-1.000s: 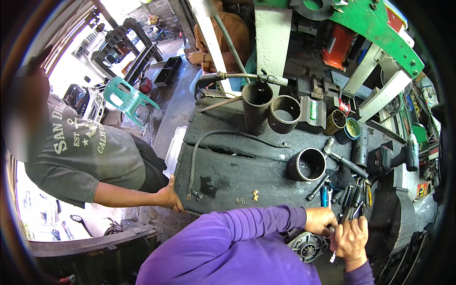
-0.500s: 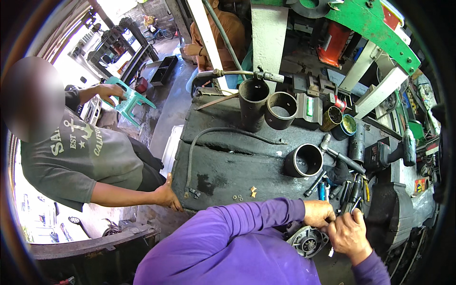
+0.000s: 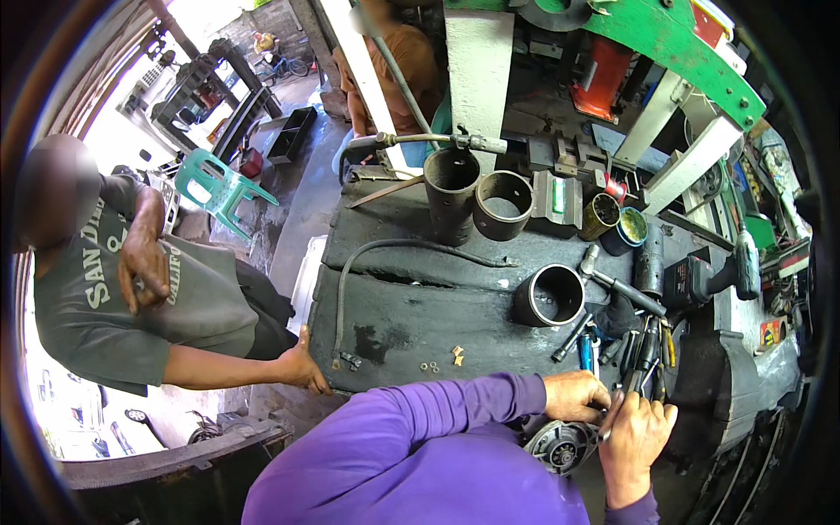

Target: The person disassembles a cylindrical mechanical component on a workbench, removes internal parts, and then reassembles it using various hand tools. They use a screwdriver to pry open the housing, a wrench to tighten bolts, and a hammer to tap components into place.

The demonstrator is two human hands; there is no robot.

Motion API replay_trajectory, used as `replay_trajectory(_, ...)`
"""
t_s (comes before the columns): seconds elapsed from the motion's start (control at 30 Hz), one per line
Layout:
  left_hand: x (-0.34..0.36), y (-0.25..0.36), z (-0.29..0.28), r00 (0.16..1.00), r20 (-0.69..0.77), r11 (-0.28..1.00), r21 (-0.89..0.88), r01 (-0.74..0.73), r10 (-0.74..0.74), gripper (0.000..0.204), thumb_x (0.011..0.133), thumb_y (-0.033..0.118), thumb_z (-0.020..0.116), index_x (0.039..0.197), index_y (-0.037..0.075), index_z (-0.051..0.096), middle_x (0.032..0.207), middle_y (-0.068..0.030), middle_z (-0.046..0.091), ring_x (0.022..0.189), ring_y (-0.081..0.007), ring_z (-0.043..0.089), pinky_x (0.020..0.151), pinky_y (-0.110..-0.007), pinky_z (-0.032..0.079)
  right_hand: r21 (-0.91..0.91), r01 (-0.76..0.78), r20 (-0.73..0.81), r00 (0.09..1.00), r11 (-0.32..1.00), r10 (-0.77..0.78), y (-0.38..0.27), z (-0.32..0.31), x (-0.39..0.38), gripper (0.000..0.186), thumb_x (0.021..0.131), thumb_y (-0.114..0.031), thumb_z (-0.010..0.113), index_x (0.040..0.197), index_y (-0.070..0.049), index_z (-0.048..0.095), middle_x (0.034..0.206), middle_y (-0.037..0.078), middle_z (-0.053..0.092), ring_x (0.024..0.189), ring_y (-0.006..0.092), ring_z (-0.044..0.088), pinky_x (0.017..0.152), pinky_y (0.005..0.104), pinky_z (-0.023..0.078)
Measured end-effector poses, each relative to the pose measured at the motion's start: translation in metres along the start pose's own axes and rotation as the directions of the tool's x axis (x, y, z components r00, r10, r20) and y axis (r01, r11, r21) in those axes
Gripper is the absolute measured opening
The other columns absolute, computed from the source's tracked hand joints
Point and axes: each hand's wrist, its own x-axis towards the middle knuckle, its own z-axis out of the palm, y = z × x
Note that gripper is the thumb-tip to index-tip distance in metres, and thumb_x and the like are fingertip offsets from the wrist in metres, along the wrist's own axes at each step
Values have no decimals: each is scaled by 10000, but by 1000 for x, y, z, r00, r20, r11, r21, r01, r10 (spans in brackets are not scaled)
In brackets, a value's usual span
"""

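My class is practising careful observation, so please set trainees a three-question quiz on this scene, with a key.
1. True or false: the person's left hand and right hand are close together near the round metal part.
2. The small rings lie: a) inside a cylinder; b) on the bench; c) on a chair.
3. Fill in: the person's sleeve is ____.

Key: 1 true; 2 b; 3 purple.

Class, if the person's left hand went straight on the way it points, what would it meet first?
Most likely the right hand, just ahead of the left hand, though depth between them is unclear.
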Motion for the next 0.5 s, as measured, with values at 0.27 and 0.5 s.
replay_trajectory(0.27,6,9,-11,981,109,983,104,152,-163,208,758,94,828,946,28,769,920,-214,792,857,-356,788,743,-471,594,139,921,-133,383,365,-914,46,-6,56,157,764,-337,685,757,-191,627,740,-25,544,753,197,551,847,429,484)
replay_trajectory(0.5,5,2,-1,1000,3,999,24,24,-24,241,851,144,773,1048,5,766,995,-255,766,941,-412,771,809,-474,595,74,210,-134,971,975,-199,11,6,21,262,916,-175,723,720,-105,562,669,112,582,667,304,585,740,468,425)
